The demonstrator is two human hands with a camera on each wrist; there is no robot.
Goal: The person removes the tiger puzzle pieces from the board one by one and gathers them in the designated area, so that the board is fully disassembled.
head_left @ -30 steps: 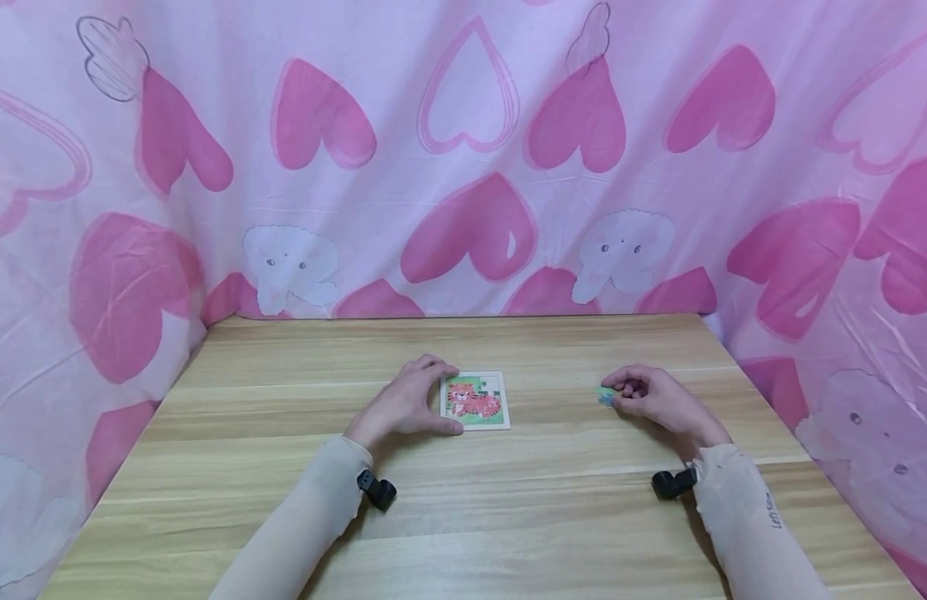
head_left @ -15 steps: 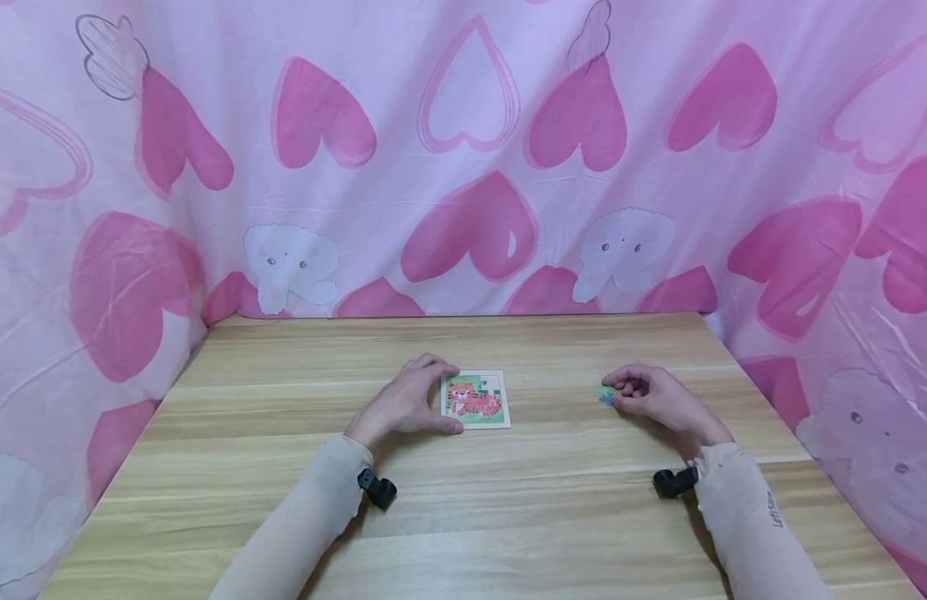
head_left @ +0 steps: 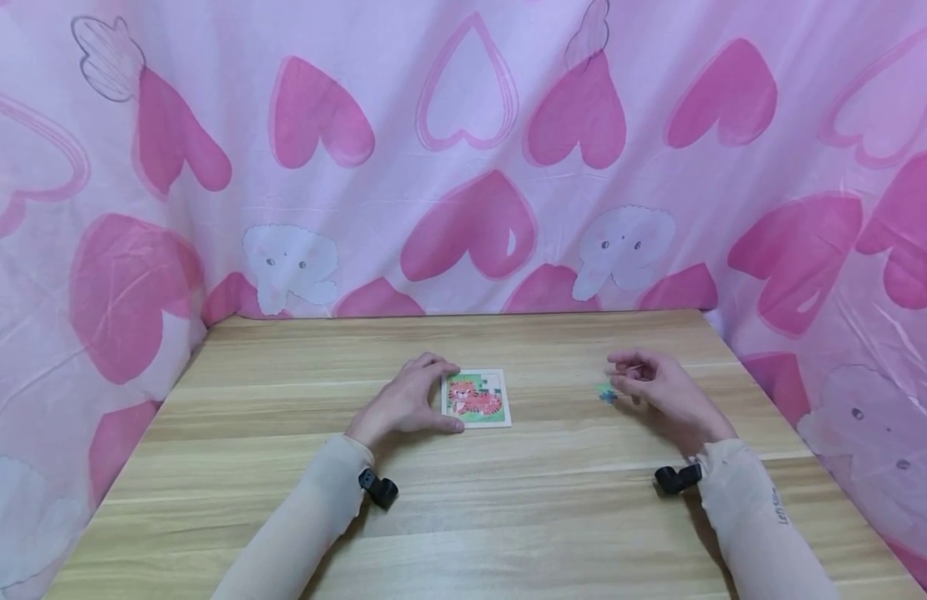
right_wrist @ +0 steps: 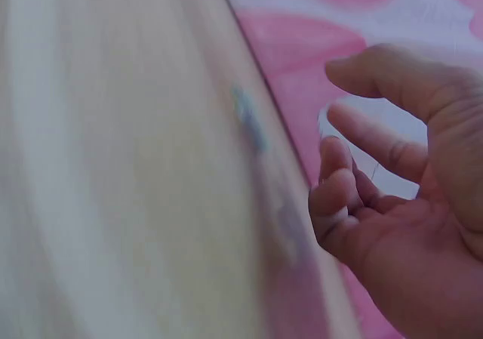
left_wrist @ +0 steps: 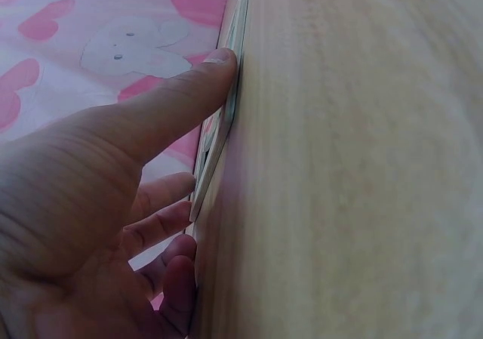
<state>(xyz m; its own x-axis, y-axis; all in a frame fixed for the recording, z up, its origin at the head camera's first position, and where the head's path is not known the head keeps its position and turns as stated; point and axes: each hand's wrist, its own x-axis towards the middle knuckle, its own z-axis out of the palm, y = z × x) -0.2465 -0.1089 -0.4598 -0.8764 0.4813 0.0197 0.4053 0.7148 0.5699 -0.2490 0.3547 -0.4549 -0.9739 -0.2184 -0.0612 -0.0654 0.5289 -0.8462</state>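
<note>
Nearest the camera, two forearms in beige sleeves (head_left: 306, 517) lay on the wooden table (head_left: 508, 517), each with a small black camera mount (head_left: 379, 488) at the wrist. Further on, the left hand (head_left: 403, 404) rested against the left edge of a small puzzle board (head_left: 476, 398) that showed an orange tiger on green. Its thumb lay along the near left corner and its fingers curved over the far left corner, so the board's side was clasped between them. In the left wrist view, the thumb tip (left_wrist: 215, 67) pressed on the thin edge of the board (left_wrist: 226, 112), which lay flat on the wood. Well to the right of the board, the right hand (head_left: 658, 392) was raised just above the table with its fingers loosely curled and holding nothing. The right wrist view showed the bent fingers (right_wrist: 362, 143) apart from one another and clear of the tabletop. A small green and blue puzzle piece (head_left: 605, 393) lay on the table just left of that hand's fingertips, not touched by them. Beyond the table's far edge hung a pink cloth (head_left: 463, 150) printed with hearts and pale elephants.
</note>
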